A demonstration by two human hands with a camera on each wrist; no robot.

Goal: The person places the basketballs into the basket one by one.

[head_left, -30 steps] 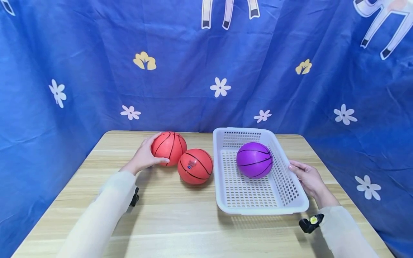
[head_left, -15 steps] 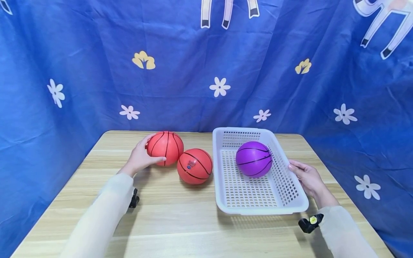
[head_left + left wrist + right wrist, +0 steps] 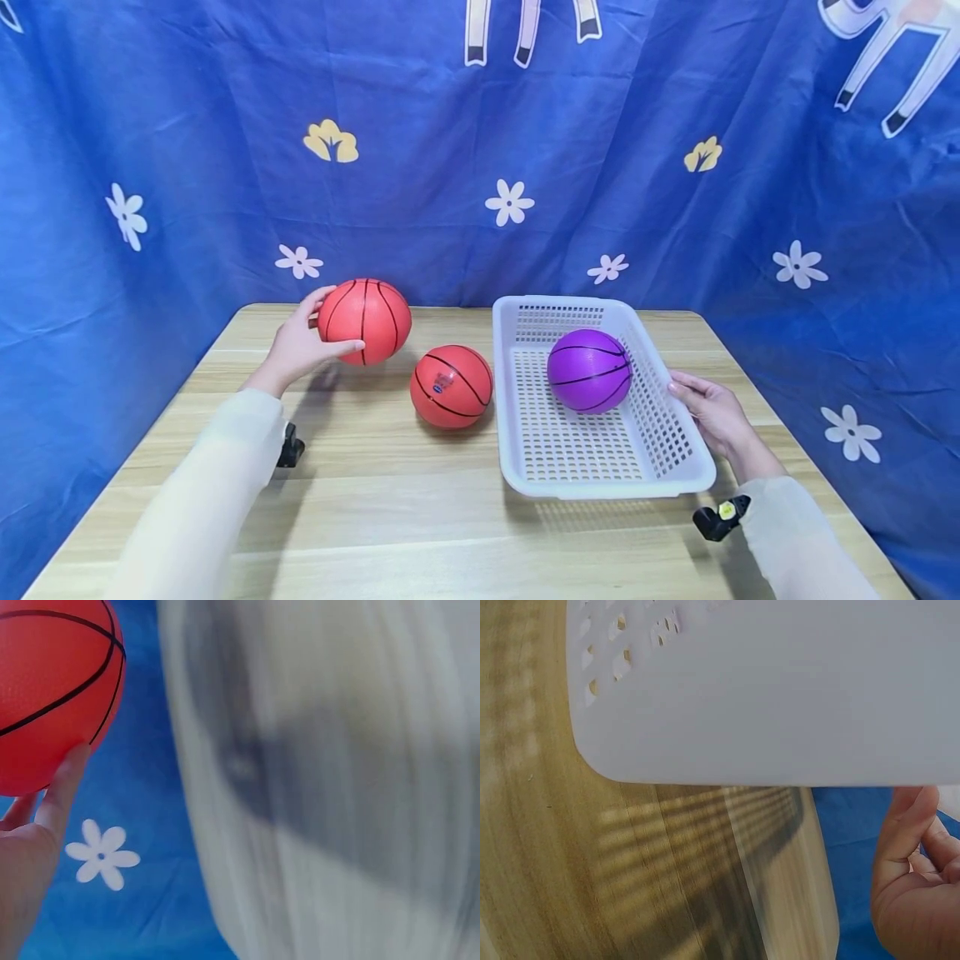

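Note:
My left hand point(image 3: 297, 343) grips a small red toy basketball point(image 3: 369, 323) from its left side, thumb across the front. The ball is up off the table, and in the left wrist view the same basketball point(image 3: 52, 682) rests against my thumb and fingers. A second red basketball point(image 3: 452, 387) sits on the table, just left of a white plastic basket point(image 3: 517, 450). Inside the basket lies a purple basketball point(image 3: 590, 371). My right hand point(image 3: 716, 417) pinches the basket's right rim; in the right wrist view, the thumb point(image 3: 915, 817) is at the rim and the other fingers are partly hidden.
Everything stands on a light wooden table point(image 3: 405, 533). Behind it and along both sides hangs a blue curtain point(image 3: 420, 208) printed with flowers and animal legs. A small black device point(image 3: 722, 517) is strapped at the right wrist, another black device point(image 3: 291, 446) at the left.
The red basketball in my left hand has moved left and then up off the table, away from the other red one. My right hand and the basket have stayed in place.

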